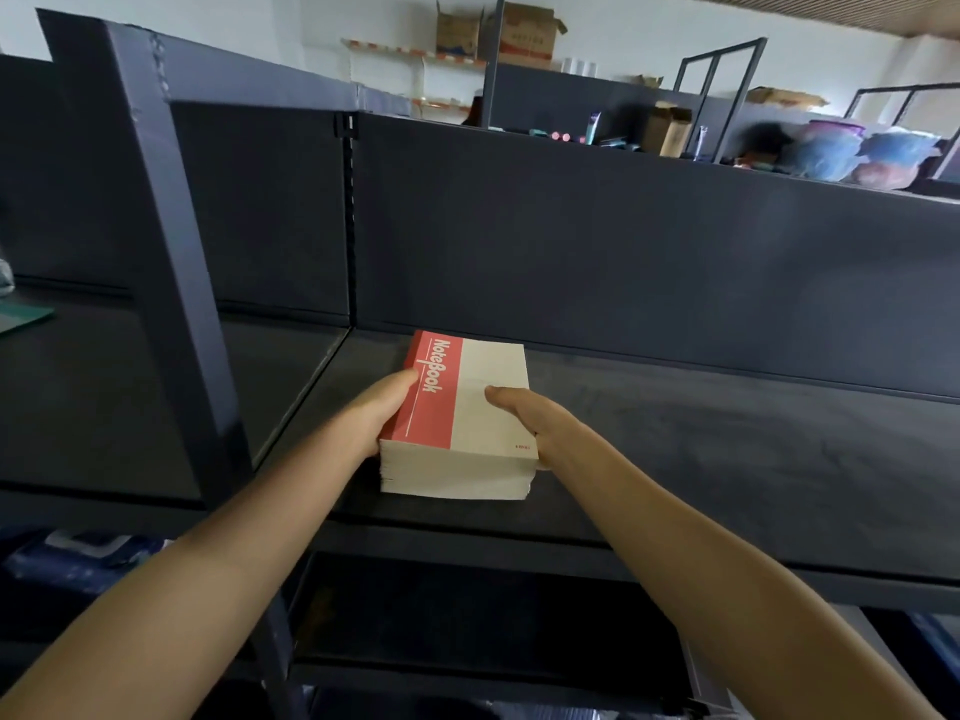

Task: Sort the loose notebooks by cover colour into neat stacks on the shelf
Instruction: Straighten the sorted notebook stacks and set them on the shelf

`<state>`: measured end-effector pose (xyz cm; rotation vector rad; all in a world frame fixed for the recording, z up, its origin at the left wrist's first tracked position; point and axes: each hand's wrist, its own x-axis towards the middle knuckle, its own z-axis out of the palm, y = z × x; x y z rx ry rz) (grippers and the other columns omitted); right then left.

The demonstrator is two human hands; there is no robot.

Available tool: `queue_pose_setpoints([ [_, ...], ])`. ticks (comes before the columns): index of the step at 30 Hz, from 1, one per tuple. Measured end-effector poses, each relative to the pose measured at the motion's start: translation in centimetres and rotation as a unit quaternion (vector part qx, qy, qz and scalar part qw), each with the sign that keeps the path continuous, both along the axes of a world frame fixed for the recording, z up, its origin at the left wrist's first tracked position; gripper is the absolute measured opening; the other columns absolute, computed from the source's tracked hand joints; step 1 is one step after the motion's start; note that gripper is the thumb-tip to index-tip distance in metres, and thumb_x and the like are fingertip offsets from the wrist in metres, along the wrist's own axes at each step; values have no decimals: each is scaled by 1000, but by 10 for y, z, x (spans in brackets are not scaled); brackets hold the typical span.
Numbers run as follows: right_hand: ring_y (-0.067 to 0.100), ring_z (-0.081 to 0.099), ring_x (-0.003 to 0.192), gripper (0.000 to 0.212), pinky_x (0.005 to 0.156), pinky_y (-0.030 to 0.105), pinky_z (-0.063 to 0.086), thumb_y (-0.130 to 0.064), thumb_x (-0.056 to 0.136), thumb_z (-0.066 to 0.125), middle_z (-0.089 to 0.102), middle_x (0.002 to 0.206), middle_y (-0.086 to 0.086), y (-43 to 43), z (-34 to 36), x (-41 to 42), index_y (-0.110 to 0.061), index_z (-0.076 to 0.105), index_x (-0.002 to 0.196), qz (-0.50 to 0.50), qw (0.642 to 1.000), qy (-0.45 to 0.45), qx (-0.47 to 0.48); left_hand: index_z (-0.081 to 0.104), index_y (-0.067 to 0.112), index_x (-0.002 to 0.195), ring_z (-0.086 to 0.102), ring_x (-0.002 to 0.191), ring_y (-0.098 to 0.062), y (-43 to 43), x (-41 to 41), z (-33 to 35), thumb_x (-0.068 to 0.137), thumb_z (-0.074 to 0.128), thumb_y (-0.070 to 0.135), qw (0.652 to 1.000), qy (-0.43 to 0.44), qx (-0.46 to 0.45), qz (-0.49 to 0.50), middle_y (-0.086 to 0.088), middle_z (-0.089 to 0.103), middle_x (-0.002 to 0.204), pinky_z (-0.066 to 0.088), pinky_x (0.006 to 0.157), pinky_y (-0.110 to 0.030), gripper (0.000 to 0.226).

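A stack of several notebooks [467, 407] with red-and-cream covers lies on the dark grey shelf [727, 449], close to its front edge. The top cover reads "NoteBook" on its red band. My left hand [382, 410] grips the stack's left side, thumb on the red band. My right hand [524, 415] grips the right side, thumb lying across the cream part of the cover. The fingers of both hands are hidden behind the stack.
A dark metal upright [171, 283] stands left of the stack, with another shelf bay beyond it. The shelf's back panel [623, 241] rises behind. Packaged goods [67, 558] lie on a lower shelf at the left. Boxes and bags sit on top in the background.
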<state>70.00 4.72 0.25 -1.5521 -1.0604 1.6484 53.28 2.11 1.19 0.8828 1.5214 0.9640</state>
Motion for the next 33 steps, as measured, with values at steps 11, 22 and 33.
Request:
queue_pose_setpoints([
  [11,20,64,82,18,84,37,51,-31,88,65,68,90,2,4,0,5,-16,58,96,-2,1000,-13,-16,57,15,82,59,68,-19,3,9,7,101,35,39,999,42,-16,-16,-6,62,75,43,59,-27,38],
  [22,22,67,89,36,69,34,54,-33,86,66,69,107,6,4,-7,11,-11,59,114,13,999,-47,17,52,18,79,56,72,-19,2,13,2,102,28,41,995,87,-17,-34,-6,59,79,44,67,-29,40],
  [33,22,67,75,41,66,30,53,-52,94,42,69,86,4,-6,-15,12,-13,56,94,-101,993,28,56,58,14,84,60,74,-20,-8,8,-10,100,34,43,998,-48,42,24,-6,64,82,46,70,-31,41],
])
